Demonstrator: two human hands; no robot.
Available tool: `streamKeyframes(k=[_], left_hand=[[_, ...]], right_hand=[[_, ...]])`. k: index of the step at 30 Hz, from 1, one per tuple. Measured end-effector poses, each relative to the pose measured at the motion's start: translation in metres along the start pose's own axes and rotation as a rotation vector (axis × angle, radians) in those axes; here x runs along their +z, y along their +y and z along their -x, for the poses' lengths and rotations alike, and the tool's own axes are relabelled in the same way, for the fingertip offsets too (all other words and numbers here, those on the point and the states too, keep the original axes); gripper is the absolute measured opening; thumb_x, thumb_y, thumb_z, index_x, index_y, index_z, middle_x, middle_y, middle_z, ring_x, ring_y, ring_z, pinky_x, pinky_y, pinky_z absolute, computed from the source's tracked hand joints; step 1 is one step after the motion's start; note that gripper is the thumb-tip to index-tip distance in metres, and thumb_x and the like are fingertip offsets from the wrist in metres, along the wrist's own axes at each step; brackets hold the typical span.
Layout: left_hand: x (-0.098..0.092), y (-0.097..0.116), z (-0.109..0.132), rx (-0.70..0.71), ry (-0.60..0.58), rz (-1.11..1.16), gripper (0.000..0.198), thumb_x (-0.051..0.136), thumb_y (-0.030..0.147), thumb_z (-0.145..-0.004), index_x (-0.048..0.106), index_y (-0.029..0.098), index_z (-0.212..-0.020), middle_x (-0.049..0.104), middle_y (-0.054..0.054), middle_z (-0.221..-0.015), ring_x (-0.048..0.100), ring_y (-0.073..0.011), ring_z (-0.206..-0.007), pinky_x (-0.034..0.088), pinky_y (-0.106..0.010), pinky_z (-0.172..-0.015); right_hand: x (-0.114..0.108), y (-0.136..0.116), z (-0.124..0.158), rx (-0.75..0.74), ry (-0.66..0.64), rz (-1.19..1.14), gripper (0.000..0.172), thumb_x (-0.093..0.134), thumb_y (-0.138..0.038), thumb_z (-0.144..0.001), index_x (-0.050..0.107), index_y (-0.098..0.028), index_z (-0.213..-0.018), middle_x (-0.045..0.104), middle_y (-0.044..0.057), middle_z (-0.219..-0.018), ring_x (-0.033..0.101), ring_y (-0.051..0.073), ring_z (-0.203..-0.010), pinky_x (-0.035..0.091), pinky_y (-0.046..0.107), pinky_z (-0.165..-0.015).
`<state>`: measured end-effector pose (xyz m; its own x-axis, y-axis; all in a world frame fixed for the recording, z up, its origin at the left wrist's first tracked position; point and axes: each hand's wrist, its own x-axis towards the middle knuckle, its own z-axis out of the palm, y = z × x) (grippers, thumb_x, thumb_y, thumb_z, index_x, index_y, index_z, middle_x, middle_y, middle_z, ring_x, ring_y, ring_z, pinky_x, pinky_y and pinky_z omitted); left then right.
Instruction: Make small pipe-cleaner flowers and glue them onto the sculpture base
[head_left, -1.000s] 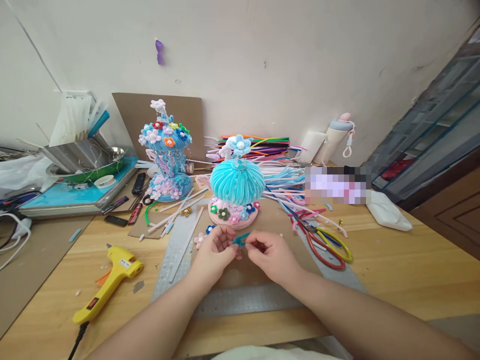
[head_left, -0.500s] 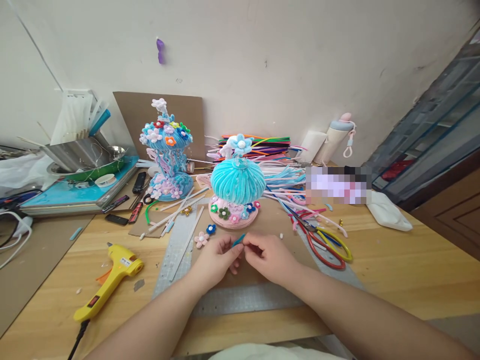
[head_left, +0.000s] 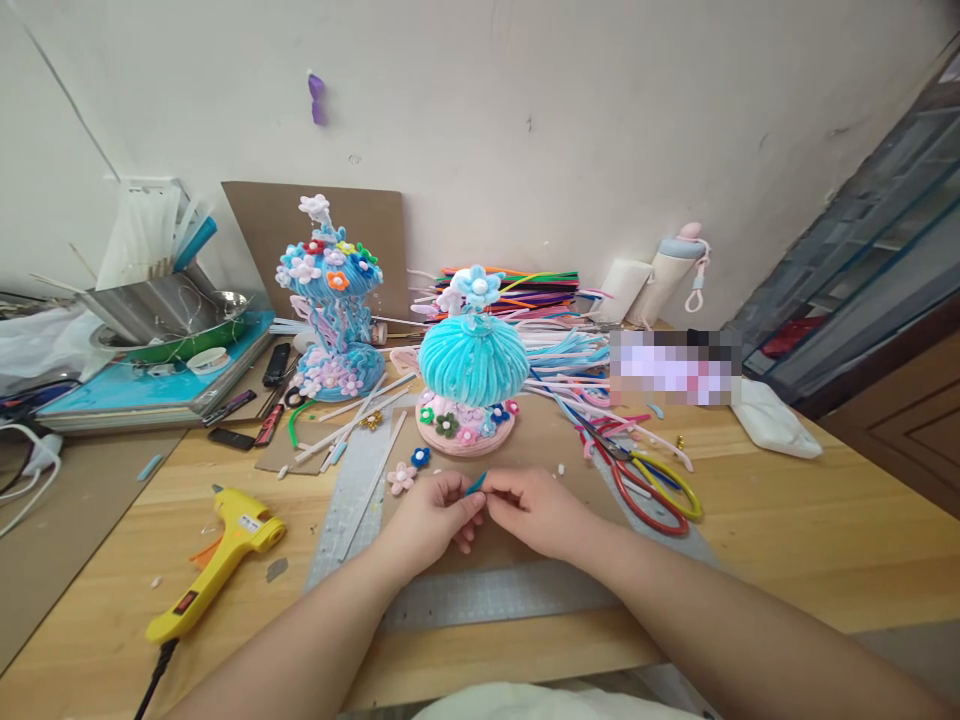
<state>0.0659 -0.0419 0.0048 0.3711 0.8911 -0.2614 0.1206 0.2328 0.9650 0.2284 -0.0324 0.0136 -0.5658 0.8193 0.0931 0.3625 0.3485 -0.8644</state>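
Between my two hands is a short piece of teal pipe cleaner (head_left: 476, 484), partly hidden by the fingers. My left hand (head_left: 442, 513) is closed on it, thumb against the fingers. My right hand (head_left: 531, 508) pinches at its right end. Just beyond stands a turquoise pipe-cleaner jellyfish (head_left: 474, 358) on a pink round base (head_left: 461, 440) with small flowers. A pink flower (head_left: 402, 477) and a dark blue flower (head_left: 421, 457) lie by my left hand. All this is on a brown cardboard sheet (head_left: 592, 500) over a grey cutting mat (head_left: 495, 597).
A yellow glue gun (head_left: 217, 565) lies at left. Red-handled scissors (head_left: 649, 500) and a yellow-handled pair (head_left: 675, 485) lie at right. Behind are a finished-looking flowered jellyfish (head_left: 331, 270), bundled pipe cleaners (head_left: 562, 350), a metal pot (head_left: 157, 305) and a bottle (head_left: 667, 280).
My hands stay together over the cardboard, with only slight finger movement at the teal piece. The whole view has shifted a little.
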Motion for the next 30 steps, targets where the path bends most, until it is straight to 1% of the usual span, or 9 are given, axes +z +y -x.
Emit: streamKeyframes(k=[3, 5, 7, 10, 16, 22, 25, 27, 30], left_hand=[[0.001, 0.003, 0.002, 0.085, -0.037, 0.011, 0.025, 0.053, 0.037, -0.077, 0.05, 0.013, -0.068, 0.051, 0.002, -0.058, 0.048, -0.0072, -0.045, 0.043, -0.021, -0.043], [0.001, 0.006, 0.005, 0.122, -0.06, -0.011, 0.024, 0.051, 0.035, -0.079, 0.052, 0.013, -0.069, 0.051, 0.001, -0.06, 0.048, -0.0074, -0.047, 0.042, -0.021, -0.044], [0.0, 0.009, 0.008, 0.131, -0.069, -0.046, 0.024, 0.051, 0.034, -0.079, 0.053, 0.012, -0.069, 0.051, 0.001, -0.059, 0.048, -0.0076, -0.048, 0.042, -0.021, -0.045], [-0.001, 0.013, 0.01, 0.123, -0.048, -0.075, 0.026, 0.051, 0.034, -0.079, 0.053, 0.012, -0.066, 0.049, 0.001, -0.056, 0.048, -0.0083, -0.048, 0.042, -0.022, -0.046], [-0.006, 0.015, 0.009, 0.102, -0.055, -0.129, 0.027, 0.051, 0.035, -0.078, 0.053, 0.013, -0.063, 0.048, 0.002, -0.053, 0.048, -0.009, -0.047, 0.041, -0.021, -0.044], [-0.009, 0.015, 0.012, 0.086, -0.086, -0.154, 0.028, 0.05, 0.035, -0.079, 0.055, 0.012, -0.065, 0.051, 0.0, -0.055, 0.049, -0.0091, -0.047, 0.041, -0.022, -0.045], [-0.011, 0.016, 0.013, 0.057, -0.113, -0.083, 0.026, 0.052, 0.035, -0.078, 0.055, 0.012, -0.066, 0.053, -0.001, -0.058, 0.05, -0.0088, -0.047, 0.042, -0.022, -0.044], [-0.012, 0.016, 0.012, -0.001, -0.145, 0.019, 0.025, 0.054, 0.036, -0.077, 0.054, 0.012, -0.068, 0.054, -0.001, -0.059, 0.049, -0.0083, -0.046, 0.043, -0.021, -0.042], [-0.013, 0.016, 0.011, -0.079, -0.177, 0.135, 0.025, 0.056, 0.036, -0.076, 0.052, 0.012, -0.068, 0.054, 0.0, -0.058, 0.047, -0.0067, -0.043, 0.04, -0.019, -0.038]], right_hand=[[0.003, 0.002, -0.003, 0.171, 0.023, -0.348, 0.017, 0.044, -0.019, -0.074, 0.05, -0.016, -0.058, 0.048, -0.005, -0.047, 0.038, 0.006, -0.042, 0.027, 0.018, -0.043], [0.006, 0.001, -0.004, 0.268, 0.078, -0.528, 0.016, 0.045, -0.02, -0.07, 0.047, -0.016, -0.055, 0.043, -0.007, -0.042, 0.032, 0.004, -0.038, 0.021, 0.018, -0.039], [0.009, -0.001, -0.003, 0.312, 0.137, -0.64, 0.013, 0.046, -0.02, -0.066, 0.046, -0.016, -0.054, 0.042, -0.007, -0.041, 0.031, 0.004, -0.038, 0.017, 0.017, -0.038], [0.012, -0.002, -0.003, 0.305, 0.208, -0.691, 0.011, 0.045, -0.019, -0.062, 0.045, -0.016, -0.052, 0.041, -0.008, -0.039, 0.03, 0.003, -0.037, 0.015, 0.018, -0.038], [0.014, -0.004, -0.004, 0.313, 0.256, -0.677, 0.011, 0.044, -0.018, -0.06, 0.044, -0.016, -0.05, 0.036, -0.008, -0.036, 0.025, 0.003, -0.036, 0.014, 0.019, -0.038], [0.015, -0.004, -0.004, 0.324, 0.233, -0.698, 0.01, 0.044, -0.018, -0.06, 0.043, -0.017, -0.051, 0.035, -0.009, -0.037, 0.025, 0.003, -0.036, 0.014, 0.019, -0.038], [0.011, -0.003, -0.003, 0.334, 0.179, -0.643, 0.011, 0.042, -0.019, -0.064, 0.043, -0.017, -0.053, 0.035, -0.008, -0.039, 0.024, 0.004, -0.036, 0.014, 0.018, -0.037], [0.005, -0.004, -0.002, 0.255, 0.127, -0.481, 0.014, 0.043, -0.019, -0.068, 0.044, -0.017, -0.055, 0.038, -0.007, -0.043, 0.029, 0.005, -0.039, 0.02, 0.018, -0.038], [-0.007, -0.006, 0.003, -0.009, 0.146, -0.117, 0.01, 0.048, -0.02, -0.075, 0.053, -0.016, -0.068, 0.052, -0.002, -0.06, 0.045, 0.009, -0.053, 0.036, 0.02, -0.05]])
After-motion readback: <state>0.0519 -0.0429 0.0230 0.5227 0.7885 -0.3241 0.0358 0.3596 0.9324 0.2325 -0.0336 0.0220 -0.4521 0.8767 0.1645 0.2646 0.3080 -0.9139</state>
